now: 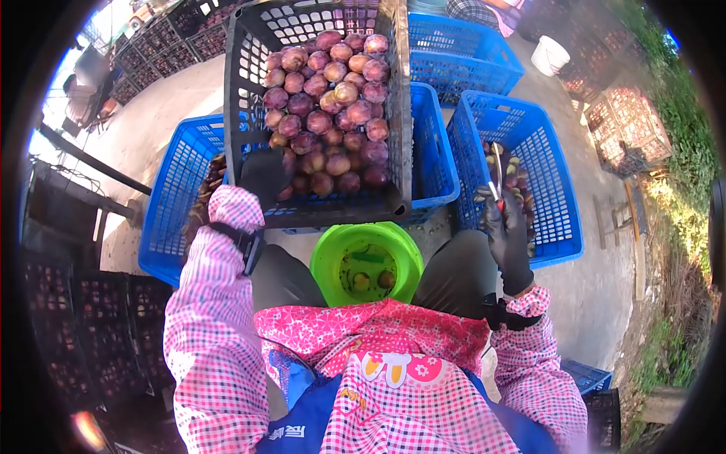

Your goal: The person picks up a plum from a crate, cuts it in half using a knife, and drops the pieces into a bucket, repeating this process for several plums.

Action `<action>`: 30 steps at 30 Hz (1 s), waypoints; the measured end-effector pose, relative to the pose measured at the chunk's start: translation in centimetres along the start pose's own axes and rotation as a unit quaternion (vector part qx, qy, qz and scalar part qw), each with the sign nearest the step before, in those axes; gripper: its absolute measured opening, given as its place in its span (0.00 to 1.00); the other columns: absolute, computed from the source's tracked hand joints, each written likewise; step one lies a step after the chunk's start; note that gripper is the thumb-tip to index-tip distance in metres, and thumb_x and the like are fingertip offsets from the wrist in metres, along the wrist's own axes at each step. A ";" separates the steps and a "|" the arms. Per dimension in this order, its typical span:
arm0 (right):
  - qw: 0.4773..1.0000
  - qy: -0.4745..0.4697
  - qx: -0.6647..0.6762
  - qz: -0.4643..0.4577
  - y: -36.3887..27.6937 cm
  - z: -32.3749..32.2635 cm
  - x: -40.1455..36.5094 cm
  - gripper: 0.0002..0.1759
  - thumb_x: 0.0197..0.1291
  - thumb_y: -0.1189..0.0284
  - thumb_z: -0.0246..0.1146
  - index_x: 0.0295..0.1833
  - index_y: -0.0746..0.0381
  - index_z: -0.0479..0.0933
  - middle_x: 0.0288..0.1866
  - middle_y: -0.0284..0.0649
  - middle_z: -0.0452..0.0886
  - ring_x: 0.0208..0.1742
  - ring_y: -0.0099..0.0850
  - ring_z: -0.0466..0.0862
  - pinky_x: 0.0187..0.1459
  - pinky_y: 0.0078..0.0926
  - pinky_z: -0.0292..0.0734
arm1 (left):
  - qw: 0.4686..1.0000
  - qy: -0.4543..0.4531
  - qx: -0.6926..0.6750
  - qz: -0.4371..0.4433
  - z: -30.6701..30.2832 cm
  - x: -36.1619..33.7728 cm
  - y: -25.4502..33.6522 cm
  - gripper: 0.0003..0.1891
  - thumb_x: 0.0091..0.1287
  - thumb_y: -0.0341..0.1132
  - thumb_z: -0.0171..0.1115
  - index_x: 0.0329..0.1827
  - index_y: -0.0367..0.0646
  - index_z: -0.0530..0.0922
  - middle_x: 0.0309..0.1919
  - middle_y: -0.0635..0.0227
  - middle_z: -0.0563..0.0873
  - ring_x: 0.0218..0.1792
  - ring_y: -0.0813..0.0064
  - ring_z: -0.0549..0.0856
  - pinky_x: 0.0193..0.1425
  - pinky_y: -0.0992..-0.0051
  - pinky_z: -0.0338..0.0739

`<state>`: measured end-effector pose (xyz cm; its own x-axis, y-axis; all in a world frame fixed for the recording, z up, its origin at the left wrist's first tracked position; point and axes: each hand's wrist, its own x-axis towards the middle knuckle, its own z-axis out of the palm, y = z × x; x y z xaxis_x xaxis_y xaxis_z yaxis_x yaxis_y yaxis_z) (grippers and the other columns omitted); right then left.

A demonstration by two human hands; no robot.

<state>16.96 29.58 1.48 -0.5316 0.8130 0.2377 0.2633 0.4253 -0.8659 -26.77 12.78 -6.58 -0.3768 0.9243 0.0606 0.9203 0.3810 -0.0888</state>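
Crowding sunlit concrete (597, 295) (outdoors), blue crates (556, 189)

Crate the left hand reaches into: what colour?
Black mesh crate, full of purple plums, left hand inside; right hand holds snips. Head view.

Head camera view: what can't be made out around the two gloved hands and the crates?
- Left hand in black glove: head view, dark fingers blend into the dark grey plastic crate of purple plums; grip unclear.
- Right hand: holds a thin red-handled tool, too small to identify.
- Left blue plastic crate: contents mostly hidden by grey crate and pink checked sleeve.
- Green round plastic bucket: pieces inside too small to name.
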 end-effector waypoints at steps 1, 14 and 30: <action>0.998 -0.014 0.066 -0.014 -0.9 0.8 -0.4 0.12 0.75 0.66 0.58 0.51 0.64 0.77 0.32 0.33 0.78 0.28 0.23 0.72 0.32 0.26 0.70 | 1.000 0.000 0.002 -0.002 -1.6 -0.9 0.9 0.17 0.64 0.43 0.64 0.48 0.39 0.82 0.38 0.57 0.87 0.38 0.55 0.88 0.49 0.58 0.78; 0.976 -0.194 0.034 -0.096 -8.0 9.0 -9.1 0.11 0.71 0.66 0.62 0.44 0.64 0.73 0.27 0.47 0.75 0.25 0.45 0.78 0.30 0.36 0.73 | 0.145 -0.075 -0.967 -0.195 -6.9 -18.5 19.3 0.26 0.78 0.55 0.47 0.62 0.42 0.73 0.47 0.65 0.86 0.37 0.72 0.86 0.40 0.74 0.82; 0.864 -0.217 0.373 0.257 -6.6 9.8 -9.6 0.18 0.79 0.58 0.49 0.54 0.62 0.75 0.28 0.31 0.76 0.20 0.16 0.70 0.21 0.20 0.66 | 0.866 0.209 -0.452 -0.034 -9.2 -18.6 21.0 0.23 0.82 0.46 0.45 0.71 0.39 0.67 0.53 0.61 0.79 0.54 0.70 0.80 0.61 0.68 0.75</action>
<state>12.42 15.06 0.58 -0.7940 0.5227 -0.3104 0.0480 -0.4551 -0.8892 0.54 3.37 -0.43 -0.5362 0.7394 0.4071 0.6748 0.0858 0.7330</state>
